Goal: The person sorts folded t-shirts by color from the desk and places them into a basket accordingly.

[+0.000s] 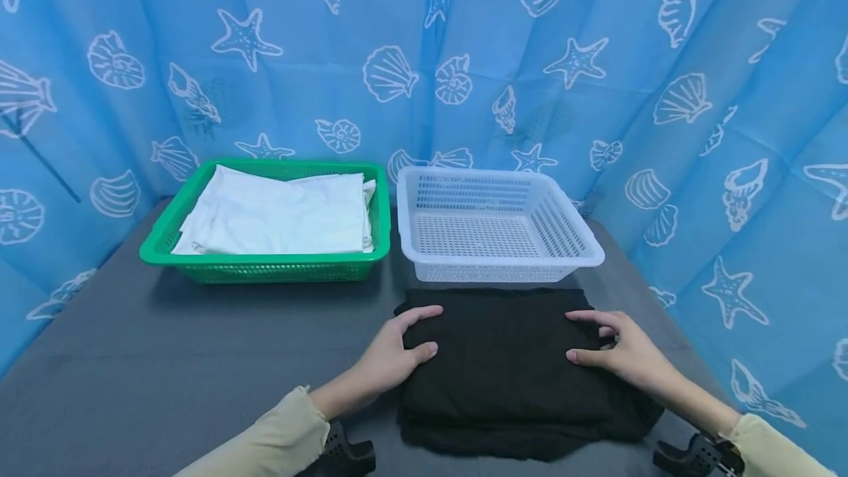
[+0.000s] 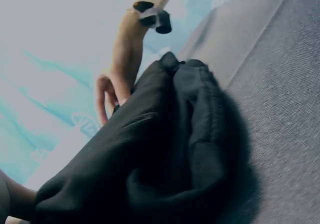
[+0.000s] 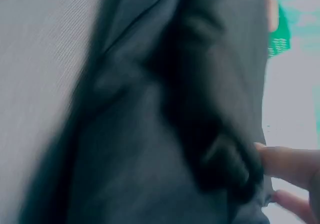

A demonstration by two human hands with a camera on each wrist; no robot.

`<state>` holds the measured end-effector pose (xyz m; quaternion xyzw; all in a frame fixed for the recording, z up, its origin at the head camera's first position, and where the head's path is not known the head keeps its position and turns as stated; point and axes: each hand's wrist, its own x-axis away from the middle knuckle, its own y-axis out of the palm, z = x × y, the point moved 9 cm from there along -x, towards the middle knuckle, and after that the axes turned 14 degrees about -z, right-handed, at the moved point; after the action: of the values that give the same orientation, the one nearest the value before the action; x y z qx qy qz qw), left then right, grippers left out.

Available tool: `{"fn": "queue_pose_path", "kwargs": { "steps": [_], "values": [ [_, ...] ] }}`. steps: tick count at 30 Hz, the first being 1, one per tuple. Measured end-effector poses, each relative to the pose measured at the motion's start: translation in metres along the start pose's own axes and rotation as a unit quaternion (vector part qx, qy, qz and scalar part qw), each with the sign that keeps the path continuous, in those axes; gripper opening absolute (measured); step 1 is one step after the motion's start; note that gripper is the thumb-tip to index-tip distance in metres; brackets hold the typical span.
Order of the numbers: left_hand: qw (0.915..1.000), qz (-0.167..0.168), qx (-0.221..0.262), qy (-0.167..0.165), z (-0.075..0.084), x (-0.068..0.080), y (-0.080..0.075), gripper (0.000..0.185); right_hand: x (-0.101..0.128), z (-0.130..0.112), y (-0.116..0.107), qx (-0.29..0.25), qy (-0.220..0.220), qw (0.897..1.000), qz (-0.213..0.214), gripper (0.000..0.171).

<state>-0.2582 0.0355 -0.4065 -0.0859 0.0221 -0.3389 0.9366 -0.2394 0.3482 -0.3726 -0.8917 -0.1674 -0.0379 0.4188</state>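
Note:
A folded black garment point(image 1: 503, 374) lies on the grey table, its layers and a seamed edge showing in the left wrist view. On its left side rests my left hand point(image 1: 391, 352), thumb and forefinger spread apart over the top. My right hand point(image 1: 619, 352) touches the upper right part, also with thumb and forefinger apart; its other fingers are partly hidden behind them. In the right wrist view, fingertips point(image 3: 267, 156) meet the garment's edge. Thick dark folds point(image 3: 150, 134) fill most of that view, blurred.
Behind the garment stands a white plastic basket point(image 1: 490, 273) with nothing in it. To its left, a green basket point(image 1: 265, 269) holds folded white cloth point(image 1: 285, 212). A blue curtain point(image 1: 464, 43) with shell and starfish prints hangs along the back and right of the grey table point(image 1: 199, 374).

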Motion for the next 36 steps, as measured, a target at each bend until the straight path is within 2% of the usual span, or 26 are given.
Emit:
{"fn": "queue_pose_path", "kwargs": {
  "steps": [1,3,4,6,9,12,15,20,27,32,36],
  "values": [
    [0.9999,0.008,-0.005,-0.007,0.0,0.001,-0.003,0.047,0.001,-0.005,-0.005,0.041,-0.014,0.998,0.035,0.063],
    [0.9996,0.014,-0.013,-0.021,-0.001,0.002,-0.006,0.045,0.004,-0.016,-0.012,0.109,-0.045,0.988,0.097,0.065],
    [0.9994,0.013,-0.015,-0.027,-0.002,0.002,-0.006,0.045,0.005,-0.02,-0.013,0.126,-0.059,0.983,0.116,0.065],
    [0.9989,0.01,-0.02,-0.04,-0.004,0.002,-0.006,0.044,0.005,-0.026,-0.011,0.139,-0.09,0.978,0.124,0.064],
    [0.9988,0.006,-0.022,-0.042,-0.005,0.002,-0.002,0.044,0.001,-0.026,-0.004,0.125,-0.097,0.985,0.075,0.06],
    [0.9993,-0.004,-0.016,-0.035,-0.005,-0.001,0.005,0.043,0.0,-0.016,0.004,0.091,-0.058,0.994,0.012,0.06],
    [0.9993,-0.015,-0.003,-0.034,-0.007,-0.003,0.011,0.042,-0.001,-0.009,0.008,0.061,-0.026,0.997,-0.026,0.064],
    [0.9989,-0.013,0.011,-0.044,-0.011,-0.001,0.009,0.041,-0.01,-0.013,0.014,0.022,-0.029,0.997,-0.072,0.066],
    [0.9993,-0.009,-0.014,-0.033,-0.01,0.001,0.002,0.042,-0.017,-0.018,0.024,-0.023,-0.01,0.987,-0.159,0.07],
    [0.9991,-0.007,-0.034,-0.023,-0.009,-0.002,0.002,0.043,-0.013,-0.021,0.026,-0.043,0.001,0.985,-0.17,0.072],
    [0.9993,-0.002,-0.028,-0.024,-0.009,0.0,0.003,0.044,-0.011,-0.022,0.027,-0.058,-0.004,0.985,-0.163,0.073]
  ]
}}
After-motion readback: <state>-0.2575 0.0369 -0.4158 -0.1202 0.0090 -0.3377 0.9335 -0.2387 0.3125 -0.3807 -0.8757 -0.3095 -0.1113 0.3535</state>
